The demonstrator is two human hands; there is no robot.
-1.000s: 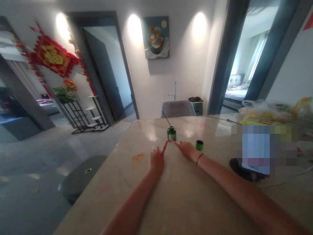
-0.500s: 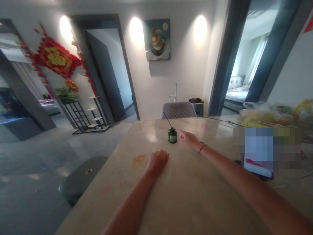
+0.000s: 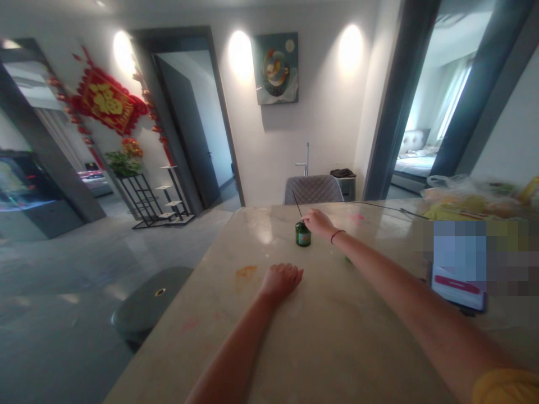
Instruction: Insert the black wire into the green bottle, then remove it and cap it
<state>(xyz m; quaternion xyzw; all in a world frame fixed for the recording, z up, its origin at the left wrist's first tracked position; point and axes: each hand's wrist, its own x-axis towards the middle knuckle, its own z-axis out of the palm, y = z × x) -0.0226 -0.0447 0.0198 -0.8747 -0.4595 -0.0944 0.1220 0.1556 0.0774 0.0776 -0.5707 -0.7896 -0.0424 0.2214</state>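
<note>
A small green glass bottle point(image 3: 303, 235) with a pale label stands upright on the table. One thin dark diffuser stick point(image 3: 296, 201) rises from its mouth, leaning left. The fingers of my right hand point(image 3: 319, 222) are closed in a pinch at the stick's lower end, just above the bottle's neck; the exact contact is small and partly hidden. My left hand point(image 3: 283, 279) rests on the tabletop nearer to me, fingers curled in, with nothing visible in it. Partly covered by my right forearm, a small dark green piece point(image 3: 348, 258) lies on the table.
The pale stone table point(image 3: 328, 336) has orange and pink smudges. At right are a phone point(image 3: 458, 289), a blurred-out patch and plastic bags point(image 3: 471, 196). A dark cable point(image 3: 379, 206) runs along the far edge. A grey chair point(image 3: 314, 191) stands beyond, a green stool point(image 3: 151, 300) at left.
My right hand has moved from beside the bottle up and left to its mouth, fingers now at the stick. My left hand stays resting on the table. The view has shifted slightly.
</note>
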